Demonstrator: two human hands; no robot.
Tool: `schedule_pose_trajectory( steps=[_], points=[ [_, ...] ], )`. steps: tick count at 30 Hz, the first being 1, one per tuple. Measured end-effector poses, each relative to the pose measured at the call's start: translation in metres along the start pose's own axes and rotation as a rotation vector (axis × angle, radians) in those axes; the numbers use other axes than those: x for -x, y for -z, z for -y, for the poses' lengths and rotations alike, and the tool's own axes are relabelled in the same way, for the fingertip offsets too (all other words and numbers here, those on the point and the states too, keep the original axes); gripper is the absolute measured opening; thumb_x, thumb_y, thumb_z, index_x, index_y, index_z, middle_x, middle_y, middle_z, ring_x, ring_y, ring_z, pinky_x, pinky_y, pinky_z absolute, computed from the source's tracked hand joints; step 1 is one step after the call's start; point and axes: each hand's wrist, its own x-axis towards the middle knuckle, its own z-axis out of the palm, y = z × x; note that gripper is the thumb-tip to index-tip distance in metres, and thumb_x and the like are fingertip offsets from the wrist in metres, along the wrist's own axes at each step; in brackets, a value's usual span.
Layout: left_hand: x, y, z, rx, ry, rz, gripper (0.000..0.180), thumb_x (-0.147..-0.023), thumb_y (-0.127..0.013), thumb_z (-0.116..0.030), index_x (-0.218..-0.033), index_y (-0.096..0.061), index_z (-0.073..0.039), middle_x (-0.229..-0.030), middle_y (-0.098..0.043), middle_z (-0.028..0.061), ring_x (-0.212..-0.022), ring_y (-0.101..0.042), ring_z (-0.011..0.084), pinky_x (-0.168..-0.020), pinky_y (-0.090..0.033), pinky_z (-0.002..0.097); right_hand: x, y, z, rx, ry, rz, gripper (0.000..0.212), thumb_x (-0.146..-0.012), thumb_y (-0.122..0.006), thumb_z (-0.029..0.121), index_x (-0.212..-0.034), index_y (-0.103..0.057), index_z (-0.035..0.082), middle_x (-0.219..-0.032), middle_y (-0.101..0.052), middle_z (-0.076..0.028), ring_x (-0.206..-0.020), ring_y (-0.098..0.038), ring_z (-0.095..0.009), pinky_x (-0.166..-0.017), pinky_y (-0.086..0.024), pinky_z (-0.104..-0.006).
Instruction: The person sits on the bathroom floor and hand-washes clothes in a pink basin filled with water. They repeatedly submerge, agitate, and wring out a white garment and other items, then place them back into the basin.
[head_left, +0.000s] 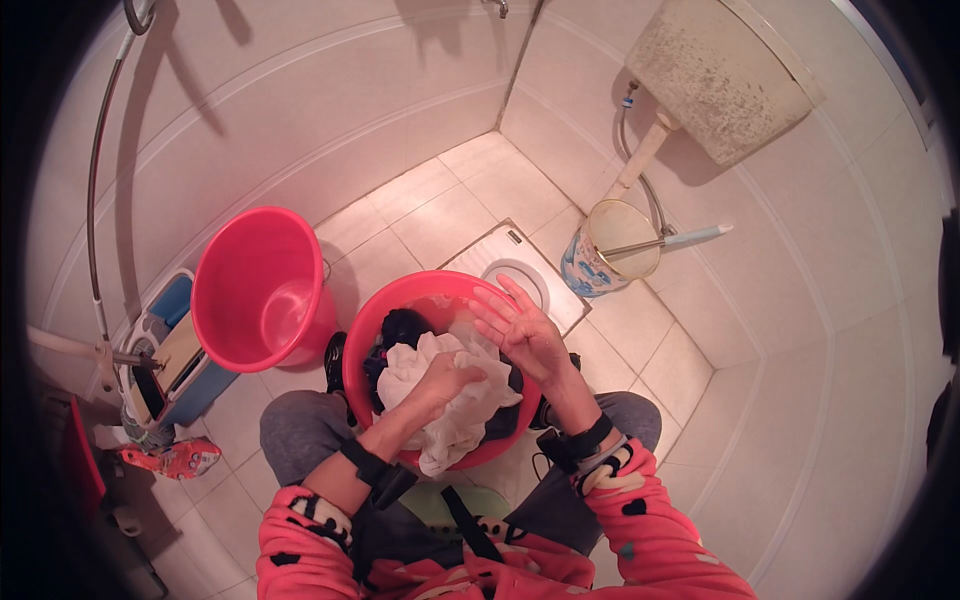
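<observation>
A red basin (356, 350) stands on the floor between my knees. It holds a bunched white cloth (445, 432) and dark clothes (403, 326), and the cloth lies heaped on top of them. My left hand (446, 384) is closed on the white cloth near the basin's middle, with part of its grip hidden. Raised over the far right of the basin, my right hand (528, 335) has its fingers spread and holds nothing.
An upright red bucket (212, 290) stands left of the basin. Beyond the basin lies a squat toilet (548, 268); a patterned bin (580, 272) with a long-handled tool (690, 238) is beside it. A blue-grey container (212, 392) and a red packet (185, 459) sit at left.
</observation>
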Motion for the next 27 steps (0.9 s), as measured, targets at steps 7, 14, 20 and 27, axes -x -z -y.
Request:
schedule_pose_trajectory(
  steps=[7, 14, 20, 27],
  points=[
    [-0.006, -0.002, -0.001, 0.04, -0.008, -0.017, 0.018, -0.077, -0.064, -0.009, -0.092, -0.058, -0.002, -0.086, -0.059, 0.0042, -0.082, -0.056, 0.0134, -0.072, -0.045, 0.0267, 0.0, 0.005, 0.005, 0.038, 0.053, 0.208, 0.037, -0.069, -0.042, -0.014, -0.101, -0.053, 0.001, -0.146, -0.032, -0.024, -0.135, -0.035, -0.034, -0.107, -0.039, -0.044],
    [-0.007, -0.003, 0.001, 0.063, -0.008, 0.001, 0.019, -0.076, -0.064, -0.009, -0.092, -0.057, -0.003, -0.086, -0.059, 0.0045, -0.082, -0.056, 0.0134, -0.073, -0.045, 0.0273, 0.002, 0.003, 0.006, 0.063, 0.031, 0.141, 0.027, -0.087, -0.044, -0.001, -0.063, -0.05, 0.007, -0.144, -0.037, -0.023, -0.133, -0.04, -0.032, -0.105, -0.041, -0.0427],
    [-0.015, 0.003, 0.017, -0.404, -0.142, -0.099, 0.026, -0.078, -0.063, -0.019, -0.096, -0.056, -0.001, -0.092, -0.063, 0.0146, -0.089, -0.06, 0.0246, -0.078, -0.045, 0.0342, 0.002, -0.001, 0.005, 0.022, -0.027, 0.074, 0.022, -0.076, -0.046, -0.008, -0.06, -0.051, 0.006, -0.146, -0.035, -0.022, -0.132, -0.041, -0.032, -0.105, -0.041, -0.044],
    [-0.025, 0.006, 0.033, -0.341, -0.175, -0.083, 0.033, -0.079, -0.063, -0.025, -0.101, -0.057, -0.001, -0.096, -0.063, 0.0183, -0.092, -0.06, 0.0288, -0.08, -0.045, 0.0375, 0.003, -0.003, 0.006, 0.035, 0.026, 0.094, 0.025, -0.078, -0.044, -0.01, -0.06, -0.051, 0.006, -0.147, -0.033, -0.022, -0.136, -0.034, -0.035, -0.106, -0.039, -0.0487]
  ],
)
